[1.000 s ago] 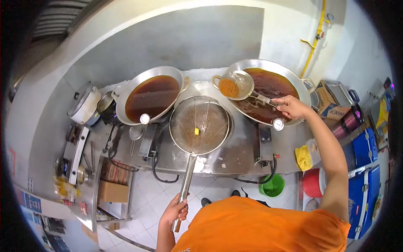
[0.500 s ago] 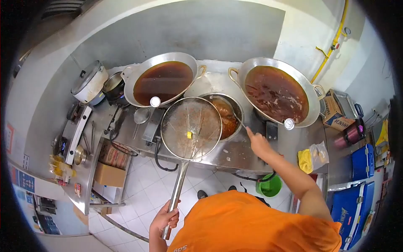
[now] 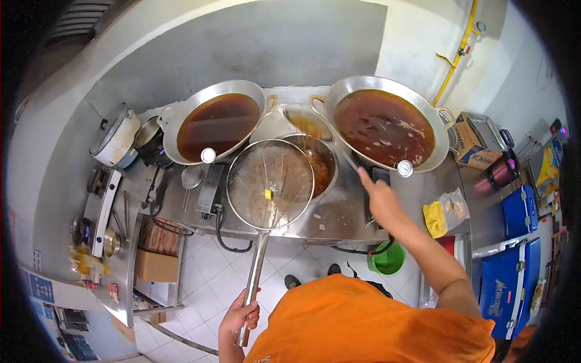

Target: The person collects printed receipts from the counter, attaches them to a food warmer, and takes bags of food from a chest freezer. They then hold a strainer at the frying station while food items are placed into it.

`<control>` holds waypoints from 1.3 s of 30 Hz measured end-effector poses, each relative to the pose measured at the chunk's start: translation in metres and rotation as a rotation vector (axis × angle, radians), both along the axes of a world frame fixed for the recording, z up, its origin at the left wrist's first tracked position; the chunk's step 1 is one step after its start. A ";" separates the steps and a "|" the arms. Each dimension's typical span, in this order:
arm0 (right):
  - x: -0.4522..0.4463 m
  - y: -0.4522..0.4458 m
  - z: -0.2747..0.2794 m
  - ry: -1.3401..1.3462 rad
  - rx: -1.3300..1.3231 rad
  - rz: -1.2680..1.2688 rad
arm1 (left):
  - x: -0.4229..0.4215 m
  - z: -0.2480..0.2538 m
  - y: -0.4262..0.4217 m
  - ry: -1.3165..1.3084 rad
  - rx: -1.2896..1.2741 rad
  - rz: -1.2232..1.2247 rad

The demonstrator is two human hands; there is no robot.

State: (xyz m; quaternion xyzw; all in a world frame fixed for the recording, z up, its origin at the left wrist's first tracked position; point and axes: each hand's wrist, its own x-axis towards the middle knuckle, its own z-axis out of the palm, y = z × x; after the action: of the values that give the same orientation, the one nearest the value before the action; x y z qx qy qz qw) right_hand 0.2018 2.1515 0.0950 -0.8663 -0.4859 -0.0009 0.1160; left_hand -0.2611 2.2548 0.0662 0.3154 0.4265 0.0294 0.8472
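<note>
Since the earlier frame, the small strainer point(image 3: 307, 126) has risen out of the metal pot point(image 3: 333, 181), and it is now blurred at the pot's far edge, between the two pans. Nearest, the left hand point(image 3: 241, 317) has its fingers closed around the handle of the large strainer point(image 3: 270, 181). Its round mesh, with one yellow piece point(image 3: 269, 194) on it, covers part of the pot. The right hand point(image 3: 387, 209) grips the small strainer's handle. Inside the one pot is brown liquid. Farther are two wide pans, left pan point(image 3: 171, 142) and right pan point(image 3: 446, 145), each holding dark brown liquid, with pale foam in the right one. Two round dials point(image 3: 208, 155) are counted, one at each pan's near rim.
</note>
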 end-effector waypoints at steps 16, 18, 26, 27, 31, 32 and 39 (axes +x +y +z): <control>0.265 -0.094 0.053 -0.369 -0.117 -0.517 | 0.112 -0.074 0.052 -0.053 0.157 -0.109; 0.264 -0.104 0.045 -0.346 -0.218 -0.496 | 0.114 -0.072 0.050 -0.056 0.166 -0.132; 0.246 -0.069 0.033 -0.046 -0.657 -0.113 | 0.065 -0.018 0.037 -0.110 0.060 -0.055; 0.235 -0.059 0.045 -0.012 -0.692 -0.122 | 0.061 -0.011 0.034 -0.106 0.059 -0.039; 0.235 -0.033 0.053 0.033 -0.751 -0.001 | 0.040 0.001 0.023 -0.130 0.025 0.034; 0.237 -0.027 0.049 0.076 -0.715 0.032 | 0.034 0.003 0.021 -0.121 0.001 0.065; 0.244 -0.007 0.036 0.719 -0.407 0.029 | 0.037 0.008 0.006 -0.150 0.015 0.045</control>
State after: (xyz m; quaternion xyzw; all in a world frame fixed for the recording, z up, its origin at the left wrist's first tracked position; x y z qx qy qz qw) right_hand 0.4454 2.1445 0.1307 -0.8098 -0.4168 0.3995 0.1047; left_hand -0.2245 2.2609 0.0739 0.3091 0.3685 0.0750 0.8735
